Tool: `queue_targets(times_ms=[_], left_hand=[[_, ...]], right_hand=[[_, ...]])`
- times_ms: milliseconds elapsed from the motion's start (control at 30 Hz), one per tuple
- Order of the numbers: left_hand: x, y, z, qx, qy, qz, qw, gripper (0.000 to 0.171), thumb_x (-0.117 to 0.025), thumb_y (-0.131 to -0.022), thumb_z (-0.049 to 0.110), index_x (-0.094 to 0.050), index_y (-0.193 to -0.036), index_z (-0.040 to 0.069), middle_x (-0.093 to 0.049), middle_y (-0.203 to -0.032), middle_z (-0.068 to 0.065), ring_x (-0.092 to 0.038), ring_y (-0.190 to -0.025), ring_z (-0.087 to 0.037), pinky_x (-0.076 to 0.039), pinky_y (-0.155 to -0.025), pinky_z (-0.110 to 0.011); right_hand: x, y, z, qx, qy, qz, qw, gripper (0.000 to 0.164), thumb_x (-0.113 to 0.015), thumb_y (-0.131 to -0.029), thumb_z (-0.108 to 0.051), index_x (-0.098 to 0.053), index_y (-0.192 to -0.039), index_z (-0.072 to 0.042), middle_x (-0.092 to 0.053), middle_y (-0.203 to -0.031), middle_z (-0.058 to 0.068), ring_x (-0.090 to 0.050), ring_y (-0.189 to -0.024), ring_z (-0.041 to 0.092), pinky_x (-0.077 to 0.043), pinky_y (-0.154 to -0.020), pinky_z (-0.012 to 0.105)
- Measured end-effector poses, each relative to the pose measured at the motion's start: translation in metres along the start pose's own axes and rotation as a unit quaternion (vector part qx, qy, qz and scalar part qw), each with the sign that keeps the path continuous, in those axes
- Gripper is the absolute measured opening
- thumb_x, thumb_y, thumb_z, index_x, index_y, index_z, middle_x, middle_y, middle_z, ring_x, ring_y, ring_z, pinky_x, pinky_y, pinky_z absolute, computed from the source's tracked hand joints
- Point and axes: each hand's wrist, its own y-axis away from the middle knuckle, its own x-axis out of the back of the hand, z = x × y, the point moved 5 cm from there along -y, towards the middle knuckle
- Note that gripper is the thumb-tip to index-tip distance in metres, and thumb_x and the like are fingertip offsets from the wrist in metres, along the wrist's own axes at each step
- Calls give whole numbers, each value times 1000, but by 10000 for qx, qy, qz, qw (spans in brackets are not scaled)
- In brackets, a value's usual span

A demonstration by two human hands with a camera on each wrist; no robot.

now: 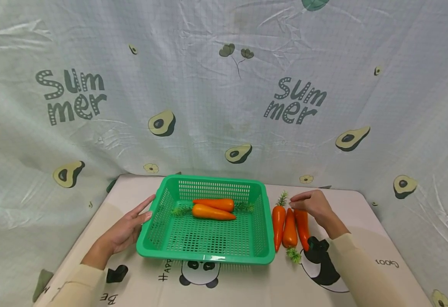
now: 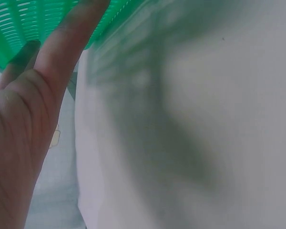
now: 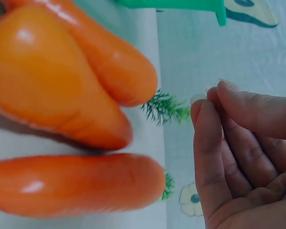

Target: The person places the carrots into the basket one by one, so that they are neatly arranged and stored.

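A green plastic basket (image 1: 208,257) stands on the table with two orange carrots (image 1: 213,212) lying inside, their leafy ends pointing opposite ways. My left hand (image 1: 123,232) touches the basket's left side with its fingers extended, as the left wrist view also shows at the basket wall (image 2: 19,19). Right of the basket, three more carrots (image 1: 278,224) lie side by side. Beside their far ends hovers my right hand (image 1: 313,205), fingers loosely bent and thumb close to the fingertips. Nothing shows between those fingertips in the right wrist view, where leaf sprigs (image 3: 164,109) appear near them.
A pale table cover (image 1: 243,285) with panda prints lies under everything. Behind and at both sides hangs a light curtain (image 1: 200,85) printed with avocados and lettering. The basket's right wall stands close to the loose carrots.
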Motion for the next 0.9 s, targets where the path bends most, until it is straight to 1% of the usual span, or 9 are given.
queue_targets(times_ms=[133, 233, 400, 500, 600, 667, 767, 833, 900], left_hand=[[0, 1, 0, -3, -17, 4, 10000, 72, -46, -113, 37, -1, -169, 34, -58, -136, 11, -65, -113, -12, -57, -91, -36], [1, 1, -1, -6, -4, -5, 10000, 72, -46, -112, 37, -1, -169, 34, -57, -137, 12, -66, -112, -11, -57, -91, -35], [1, 0, -1, 0, 48, 6, 10000, 73, -47, -112, 37, -1, -169, 34, -58, -136, 13, -66, -112, -10, -58, -91, -34], [1, 0, -1, 2, 72, 0, 10000, 73, -47, -112, 37, -1, -169, 34, -58, -136, 12, -66, -112, -11, -58, -91, -35], [0, 1, -1, 2, 82, -28, 10000, 73, -47, -112, 37, -1, -169, 34, -58, -137, 12, -66, -112, -11, -58, -91, -35], [0, 1, -1, -3, 88, -44, 10000, 73, -47, -112, 37, 0, -169, 34, -59, -137, 11, -66, -112, -12, -58, -91, -35], [0, 1, -1, -23, 79, -53, 10000, 73, -46, -112, 37, 0, -169, 34, -59, -136, 12, -66, -111, -11, -58, -91, -34], [0, 1, -1, -40, 83, -66, 9999, 73, -46, -112, 37, 0, -169, 34, -59, -136, 12, -66, -111, -11, -58, -90, -34], [1, 1, -1, -56, 86, -77, 9999, 73, -46, -112, 36, 0, -169, 34, -59, -136, 13, -67, -111, -10, -58, -90, -34]], right_hand=[[4, 3, 7, -41, 117, 120, 9999, 27, -76, -93, -18, -79, -113, 1, -79, -111, 14, -70, -107, 31, -50, -107, 57], [6, 6, 12, -89, 161, 228, 9996, 30, -76, -93, -19, -78, -115, 2, -78, -114, 17, -67, -112, 33, -49, -108, 60], [9, 14, 22, -302, 225, 631, 9973, 31, -77, -93, -20, -76, -114, 3, -73, -120, 23, -66, -110, 37, -50, -101, 58], [10, 19, 29, -381, 269, 895, 9949, 30, -76, -94, -18, -76, -114, 4, -71, -123, 27, -67, -109, 38, -51, -97, 57], [10, 23, 35, -442, 294, 1078, 9928, 30, -74, -94, -16, -75, -116, 6, -71, -123, 28, -68, -106, 38, -54, -92, 50], [8, 26, 40, -511, 294, 1167, 9914, 33, -75, -94, -16, -74, -118, 6, -72, -121, 28, -68, -104, 36, -55, -85, 41], [7, 28, 45, -626, 269, 1303, 9891, 40, -78, -92, -18, -71, -121, 8, -72, -117, 27, -67, -99, 33, -53, -72, 29], [5, 29, 48, -750, 186, 1347, 9879, 45, -79, -91, -19, -69, -124, 9, -70, -118, 28, -66, -98, 31, -53, -69, 25], [3, 30, 50, -875, 125, 1353, 9868, 49, -80, -91, -21, -66, -127, 10, -67, -121, 29, -67, -96, 31, -56, -69, 25]])
